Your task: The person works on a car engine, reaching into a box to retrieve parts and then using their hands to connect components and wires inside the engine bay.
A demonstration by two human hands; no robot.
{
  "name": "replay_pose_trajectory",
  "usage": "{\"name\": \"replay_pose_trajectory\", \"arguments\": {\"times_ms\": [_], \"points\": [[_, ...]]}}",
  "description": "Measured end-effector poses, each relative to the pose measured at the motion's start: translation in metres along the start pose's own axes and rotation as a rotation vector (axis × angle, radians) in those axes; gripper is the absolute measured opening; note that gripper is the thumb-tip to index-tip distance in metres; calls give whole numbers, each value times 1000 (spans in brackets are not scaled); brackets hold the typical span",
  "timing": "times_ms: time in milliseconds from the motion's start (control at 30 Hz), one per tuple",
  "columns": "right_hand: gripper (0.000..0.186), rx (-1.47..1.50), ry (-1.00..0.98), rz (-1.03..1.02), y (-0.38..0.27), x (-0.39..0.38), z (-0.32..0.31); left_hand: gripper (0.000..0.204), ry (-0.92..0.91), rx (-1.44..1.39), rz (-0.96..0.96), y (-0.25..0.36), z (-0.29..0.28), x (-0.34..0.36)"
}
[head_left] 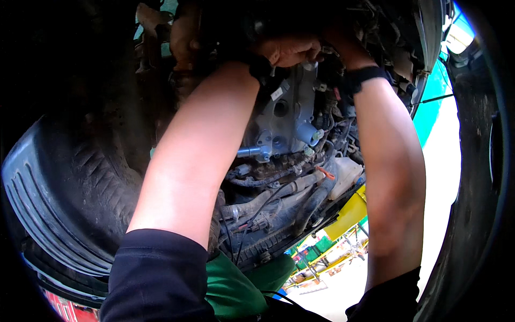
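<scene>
Engine (289,121) near a pale reservoir (346,174), contents hidden, has hands (292,50) at its shadowed end; I cannot tell their grip.

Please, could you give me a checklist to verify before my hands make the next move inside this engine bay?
1. Left hand visible, fingers curled: ok. What it holds: cannot tell.
2. Right hand fingers in plain view: not ok, they are lost in shadow.
3. Light around both hands: not ok, the area beyond them is mostly black.
4. Left sleeve and right sleeve end well short of the wrists: ok.
5. Right wristband free of nearby wiring: cannot tell.
6. Inside of the round hole in the grey metal cover visible: not ok, it looks dark.
</scene>
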State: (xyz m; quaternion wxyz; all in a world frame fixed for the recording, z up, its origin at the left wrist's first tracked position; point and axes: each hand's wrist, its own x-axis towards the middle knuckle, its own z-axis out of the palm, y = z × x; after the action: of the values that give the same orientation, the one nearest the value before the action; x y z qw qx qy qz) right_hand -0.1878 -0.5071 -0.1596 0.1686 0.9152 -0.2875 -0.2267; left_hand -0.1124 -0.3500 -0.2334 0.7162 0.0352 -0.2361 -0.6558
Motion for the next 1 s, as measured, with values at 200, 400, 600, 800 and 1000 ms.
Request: {"name": "replay_pose_trajectory", "arguments": {"times_ms": [200,400,600,800,1000], "points": [[42,36,-2,56,-10,-9,-5,11,161,102,-325,46,32,-6],[40,39,-4,38,-10,-8,-14,13,167,46,-258,46,33,-9],[37,31,5,57,1,-16,-17,13,199,7,-400,31,30,5],[35,64,-8,23,-15,-4,-20,14,-184,110,-18,5,-20,-10],[32,67,-12,63,4,-19,-23,10,54,427,-186,25,22,2]]}}
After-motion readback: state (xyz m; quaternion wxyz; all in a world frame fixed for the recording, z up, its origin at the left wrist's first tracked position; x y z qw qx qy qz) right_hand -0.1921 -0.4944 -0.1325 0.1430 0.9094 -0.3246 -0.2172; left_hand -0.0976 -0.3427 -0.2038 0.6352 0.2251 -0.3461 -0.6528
